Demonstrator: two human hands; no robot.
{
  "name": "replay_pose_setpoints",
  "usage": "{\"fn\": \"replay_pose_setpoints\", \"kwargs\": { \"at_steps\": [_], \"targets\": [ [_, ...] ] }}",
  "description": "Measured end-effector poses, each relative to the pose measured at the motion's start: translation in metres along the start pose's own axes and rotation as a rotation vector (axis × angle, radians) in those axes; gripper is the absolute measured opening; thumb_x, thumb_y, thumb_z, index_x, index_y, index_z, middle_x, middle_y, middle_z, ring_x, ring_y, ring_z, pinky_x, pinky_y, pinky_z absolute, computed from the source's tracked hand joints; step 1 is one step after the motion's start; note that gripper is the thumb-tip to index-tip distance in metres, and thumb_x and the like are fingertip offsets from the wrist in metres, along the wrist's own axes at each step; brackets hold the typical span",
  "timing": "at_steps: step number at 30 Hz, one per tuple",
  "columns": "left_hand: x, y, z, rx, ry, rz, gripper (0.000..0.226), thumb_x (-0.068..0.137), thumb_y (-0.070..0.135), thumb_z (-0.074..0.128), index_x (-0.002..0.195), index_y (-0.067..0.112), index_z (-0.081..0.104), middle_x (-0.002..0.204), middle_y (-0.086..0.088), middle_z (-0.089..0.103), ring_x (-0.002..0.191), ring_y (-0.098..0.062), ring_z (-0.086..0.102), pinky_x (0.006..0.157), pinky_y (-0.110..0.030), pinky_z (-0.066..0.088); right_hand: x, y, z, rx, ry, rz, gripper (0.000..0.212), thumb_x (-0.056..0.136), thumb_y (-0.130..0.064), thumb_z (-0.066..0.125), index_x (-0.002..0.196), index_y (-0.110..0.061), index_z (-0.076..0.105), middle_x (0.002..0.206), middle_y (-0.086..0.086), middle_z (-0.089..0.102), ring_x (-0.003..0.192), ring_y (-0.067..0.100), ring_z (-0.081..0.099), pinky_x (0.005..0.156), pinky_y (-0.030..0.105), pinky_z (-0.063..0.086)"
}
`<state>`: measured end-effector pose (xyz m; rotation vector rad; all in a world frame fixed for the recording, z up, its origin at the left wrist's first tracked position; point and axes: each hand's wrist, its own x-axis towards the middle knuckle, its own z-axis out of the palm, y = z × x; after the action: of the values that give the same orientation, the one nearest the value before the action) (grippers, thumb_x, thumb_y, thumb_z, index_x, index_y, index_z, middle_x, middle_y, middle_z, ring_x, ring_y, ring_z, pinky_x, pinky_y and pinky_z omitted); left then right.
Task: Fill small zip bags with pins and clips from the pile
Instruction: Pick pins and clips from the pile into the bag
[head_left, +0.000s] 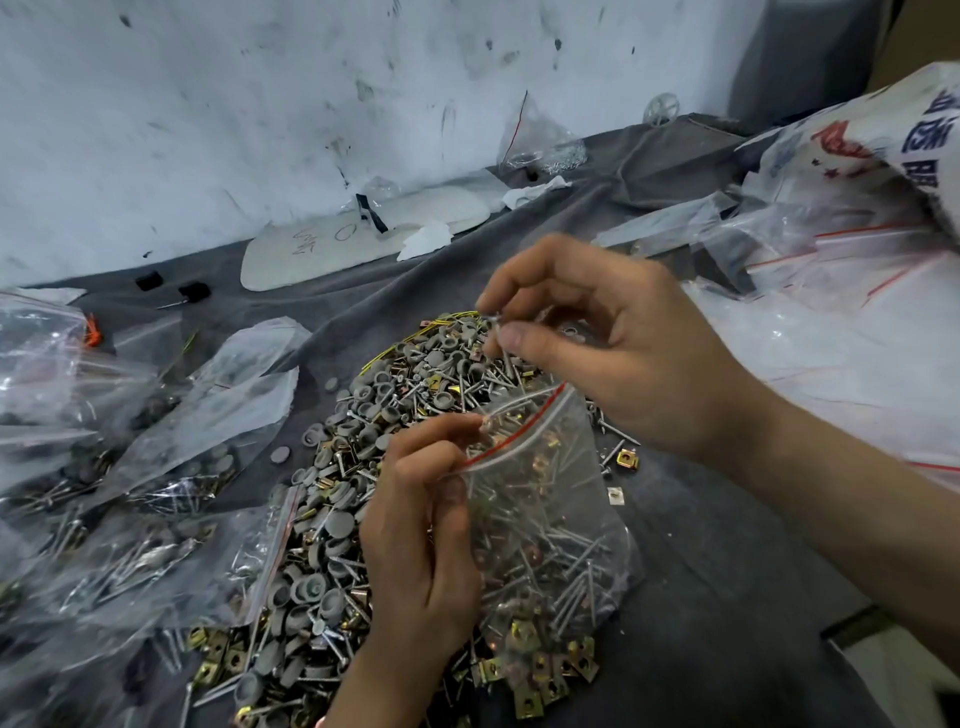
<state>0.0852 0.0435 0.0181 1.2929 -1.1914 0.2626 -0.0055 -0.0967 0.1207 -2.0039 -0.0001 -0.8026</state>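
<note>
- Head view: a grey-clothed table (727, 597) carries everything. Bare cloth shows only at the near right, which looks like the one free stretch for the forearms.
- Pile (363, 467) of grey caps, pins and brass clips spreads mid-table, under and behind both hands.
- Filled bags (156, 467) crowd the pile's left edge and empty bags (831, 338) heap at the right, so wide sideways swings would likely snag plastic.
- Zip bag (540, 519), partly filled, hangs over the pile's near right side with its mouth up and tilted.
- Left hand (421, 545): its grip pinches the bag's mouth at the red strip, fingers curled.
- Right hand (623, 353): its thumb-and-forefinger grip is closed on pins (501, 338) just above the mouth; I cannot tell how many.
- Best done, I judge, by spreading the mouth wider, pointing the tips downward and releasing low, so nothing pierces the film or bounces out.
</note>
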Motion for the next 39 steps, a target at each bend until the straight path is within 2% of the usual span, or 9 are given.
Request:
{"fn": "replay_pose_setpoints", "kwargs": {
  "at_steps": [4,9,11,17,20,24,31,35,39],
  "targets": [
    [-0.001,0.0,-0.001,0.006,-0.006,-0.002,0.012,0.104,0.028,0.036,0.106,0.026,0.047,0.121,0.001,0.058,0.11,-0.022,0.06,0.087,-0.03,0.046,-0.008,0.006,0.002,-0.009,0.008,0.054,0.012,0.083,-0.007,0.067,0.092,-0.012,0.062,0.083,0.004,0.069,0.085,0.013,0.067,0.081,0.037,0.052],
    [0.0,0.002,0.0,0.003,0.004,0.0,0.017,0.098,0.015,0.037,0.099,0.029,0.047,0.12,0.003,0.059,0.109,-0.019,0.059,0.086,-0.028,0.047,-0.011,0.012,-0.005,-0.004,-0.003,0.12,0.011,0.082,-0.004,0.07,0.089,-0.011,0.064,0.083,0.001,0.071,0.082,0.008,0.067,0.08,0.027,0.052],
    [0.001,0.002,0.0,0.012,0.015,-0.01,0.022,0.096,0.013,0.037,0.103,0.029,0.049,0.119,0.004,0.059,0.11,-0.017,0.059,0.086,-0.026,0.046,-0.012,0.013,-0.007,-0.009,0.005,0.139,0.01,0.082,-0.005,0.07,0.089,-0.011,0.064,0.082,0.0,0.072,0.082,0.007,0.068,0.079,0.023,0.051],
    [0.0,0.003,0.001,0.043,0.022,-0.026,0.022,0.094,0.011,0.037,0.105,0.028,0.047,0.118,0.002,0.058,0.111,-0.012,0.058,0.088,-0.021,0.045,-0.021,0.014,-0.014,0.121,0.202,0.211,0.008,0.082,-0.007,0.069,0.085,-0.013,0.065,0.078,0.003,0.073,0.071,0.015,0.068,0.068,0.024,0.052],
    [0.0,0.003,0.001,0.039,0.03,-0.042,0.024,0.092,0.009,0.036,0.104,0.027,0.046,0.117,0.0,0.058,0.111,-0.01,0.058,0.088,-0.019,0.044,-0.03,0.009,-0.016,0.049,0.142,0.159,0.008,0.081,-0.011,0.072,0.085,-0.015,0.066,0.078,0.0,0.072,0.073,0.017,0.068,0.068,0.026,0.051],
    [-0.001,0.002,0.002,0.034,0.033,-0.043,0.024,0.092,0.01,0.036,0.104,0.028,0.046,0.117,0.0,0.058,0.11,-0.009,0.058,0.087,-0.018,0.044,-0.039,0.008,-0.015,-0.087,0.063,0.124,0.01,0.078,-0.018,0.071,0.086,-0.016,0.065,0.078,-0.008,0.07,0.077,0.005,0.067,0.074,0.02,0.05],
    [-0.001,0.0,0.002,0.022,0.038,-0.04,0.023,0.092,0.01,0.037,0.105,0.027,0.047,0.117,0.002,0.059,0.11,-0.013,0.059,0.089,-0.021,0.044,-0.044,0.014,-0.016,-0.091,0.041,0.157,0.011,0.078,-0.02,0.071,0.087,-0.018,0.065,0.083,-0.005,0.072,0.08,0.008,0.068,0.076,0.026,0.054],
    [-0.001,0.001,0.002,0.021,0.037,-0.042,0.023,0.093,0.01,0.037,0.105,0.027,0.047,0.118,0.003,0.059,0.11,-0.013,0.059,0.089,-0.02,0.044,-0.045,0.016,-0.017,-0.074,0.026,0.167,0.011,0.077,-0.019,0.07,0.086,-0.018,0.065,0.081,-0.008,0.071,0.078,0.005,0.067,0.075,0.019,0.051],
    [0.0,0.001,0.001,0.048,0.033,-0.036,0.023,0.093,0.009,0.037,0.104,0.027,0.046,0.117,0.001,0.059,0.11,-0.012,0.059,0.089,-0.02,0.043,-0.044,0.017,-0.018,-0.048,0.039,0.162,0.012,0.08,-0.01,0.073,0.085,-0.017,0.065,0.08,-0.003,0.072,0.075,0.008,0.067,0.073,0.018,0.05]
  ]
}}
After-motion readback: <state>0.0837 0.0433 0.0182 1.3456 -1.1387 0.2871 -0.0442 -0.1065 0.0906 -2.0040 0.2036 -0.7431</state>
